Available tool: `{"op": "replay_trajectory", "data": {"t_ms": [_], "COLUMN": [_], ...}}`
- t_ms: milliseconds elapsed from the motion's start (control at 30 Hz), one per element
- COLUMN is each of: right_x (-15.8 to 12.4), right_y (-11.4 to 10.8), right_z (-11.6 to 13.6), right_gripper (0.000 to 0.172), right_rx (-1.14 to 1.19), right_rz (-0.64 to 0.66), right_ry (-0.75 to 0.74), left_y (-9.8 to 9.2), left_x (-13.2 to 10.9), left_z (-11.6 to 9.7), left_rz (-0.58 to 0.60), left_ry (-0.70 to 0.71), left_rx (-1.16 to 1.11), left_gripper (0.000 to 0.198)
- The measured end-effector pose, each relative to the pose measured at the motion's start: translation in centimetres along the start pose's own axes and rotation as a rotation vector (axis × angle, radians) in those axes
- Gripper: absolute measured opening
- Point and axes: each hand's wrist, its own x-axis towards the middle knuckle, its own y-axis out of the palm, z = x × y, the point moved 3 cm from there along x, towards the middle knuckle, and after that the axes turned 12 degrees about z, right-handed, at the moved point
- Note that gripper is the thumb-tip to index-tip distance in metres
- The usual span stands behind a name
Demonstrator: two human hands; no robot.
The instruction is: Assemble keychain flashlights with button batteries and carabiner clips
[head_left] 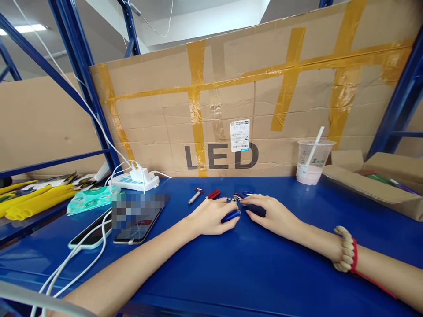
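On the blue tabletop (211, 268), my left hand (209, 215) is closed around a small shiny blue cylinder (231, 215), held between thumb and fingers. Close by on the right, my right hand (279, 215) grips a black cylinder (256, 210) the same way. Small metal rings and clips (235, 197) lie between my fingertips; which cylinder they join I cannot tell. Just beyond my left hand are a red cylinder (213, 194) and a silver one (195, 196) with a red clip. A blue clip (247, 193) shows behind my right fingers, partly hidden.
Two phones (137, 231) with white cables lie left, near a power strip (153, 182) and a teal packet (89, 200). A plastic cup (310, 165) with a straw and an open cardboard box (393, 187) stand right. Taped cardboard (158, 123) walls the back.
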Motion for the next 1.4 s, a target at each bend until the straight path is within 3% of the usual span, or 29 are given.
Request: {"op": "replay_trajectory", "data": {"t_ms": [267, 500, 767, 1200, 1400], "right_x": [-0.08, 0.07, -0.02, -0.15, -0.17], "right_y": [-0.33, -0.02, -0.44, -0.62, -0.74], "right_z": [-0.03, -0.31, -0.08, 0.23, -0.03], "right_gripper": [0.026, 0.026, 0.014, 0.021, 0.026], "right_rx": [0.005, 0.017, 0.056, -0.004, 0.077], "right_rz": [-0.065, 0.027, 0.043, 0.013, -0.009], "right_ry": [0.013, 0.071, 0.091, 0.059, 0.086], "left_y": [0.14, 0.04, 0.17, -0.07, -0.13], "left_x": [-0.05, -0.04, -0.04, -0.21, -0.27], "left_z": [0.07, 0.05, 0.06, -0.3, -0.58], "left_rz": [0.011, 0.012, -0.008, -0.11, -0.151], "left_ry": [0.001, -0.002, 0.014, 0.097, 0.158], "left_rx": [0.001, -0.017, -0.007, 0.056, 0.13], "left_gripper": [0.021, 0.02, 0.02, 0.021, 0.022]}}
